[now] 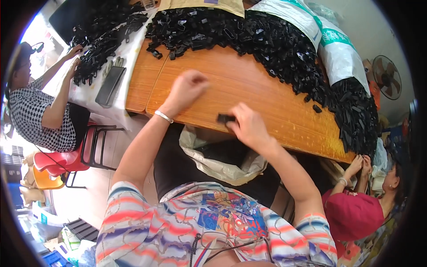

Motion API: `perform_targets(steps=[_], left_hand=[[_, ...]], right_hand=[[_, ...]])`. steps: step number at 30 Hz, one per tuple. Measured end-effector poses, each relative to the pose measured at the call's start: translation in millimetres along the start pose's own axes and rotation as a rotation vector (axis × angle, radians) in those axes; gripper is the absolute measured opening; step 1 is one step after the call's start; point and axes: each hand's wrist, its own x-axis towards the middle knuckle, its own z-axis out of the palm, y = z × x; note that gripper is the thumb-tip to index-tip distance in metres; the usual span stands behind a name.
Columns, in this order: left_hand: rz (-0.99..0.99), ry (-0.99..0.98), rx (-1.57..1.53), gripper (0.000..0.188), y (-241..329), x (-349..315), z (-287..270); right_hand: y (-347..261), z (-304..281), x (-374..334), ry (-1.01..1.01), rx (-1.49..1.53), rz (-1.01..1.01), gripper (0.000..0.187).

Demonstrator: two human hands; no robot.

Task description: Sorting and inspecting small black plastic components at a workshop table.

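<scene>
Near the table's front edge, my right hand [250, 127] is closed on a small black plastic piece [225, 118], which sticks out to the left of the fingers. My left hand [189, 91] hangs over the wooden table [209, 71], to the left of and farther than the right one. Its fingers look curled but are smeared by motion, so whether they hold anything cannot be told. Below the table edge, an open whitish sack [200, 162] rests at my lap, with dark contents inside. A long heap of similar black plastic pieces [195, 33] spreads along the table's far side.
Full white sacks [340, 55] and a brown sack [202, 5] lie behind the heap. At left, a person in a checked shirt [44, 113] handles black pieces beside a phone [110, 86]. Another person in a red top [356, 213] works at right. A fan [387, 76] stands beyond.
</scene>
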Motion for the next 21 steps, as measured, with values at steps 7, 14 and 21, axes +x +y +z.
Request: perform_targets(steps=[7, 14, 21], left_hand=[[-0.073, 0.511, 0.718, 0.071, -76.9, 63.4, -84.5], [-0.146, 0.328, 0.683, 0.07, -73.4, 102.3, -32.8], [-0.04, 0.225, 0.518, 0.06, -34.2, 72.8, 18.9]], right_hand=[[-12.2, 40.9, -77.8, -0.18, -0.027, -0.118, 0.031], [-13.5, 53.2, -71.0, -0.208, 0.045, -0.05, 0.031], [-15.6, 5.2, -26.2, 0.067, 0.064, -0.257, 0.01]])
